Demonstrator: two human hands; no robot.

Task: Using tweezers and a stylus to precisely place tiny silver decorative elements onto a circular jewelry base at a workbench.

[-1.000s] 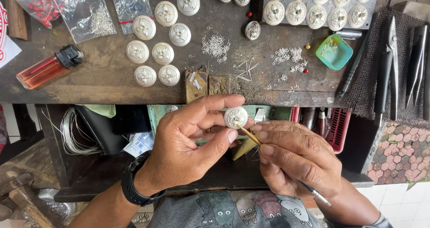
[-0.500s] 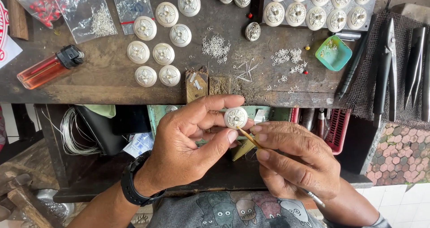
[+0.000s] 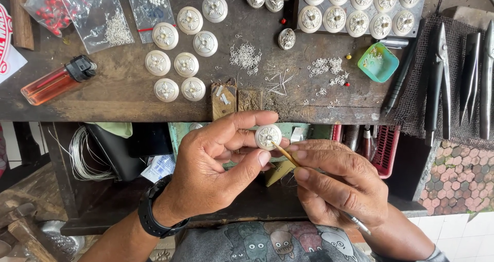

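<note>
Silver disc (image 3: 268,136) sits pinched between my left hand's (image 3: 216,174) thumb and fingers just below the bench (image 3: 118,94) edge, while my right hand (image 3: 337,182) grips a thin stick (image 3: 284,153), whose tip I should hold steady and press lightly at the rim.

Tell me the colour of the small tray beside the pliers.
The small tray is turquoise green, seen best in the head view.

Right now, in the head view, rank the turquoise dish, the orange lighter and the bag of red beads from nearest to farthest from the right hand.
From the right hand:
1. Turquoise dish, on the bench, up and slightly right of it.
2. Orange lighter, far left on the bench, past the left hand.
3. Bag of red beads, top-left corner, farthest.
</note>
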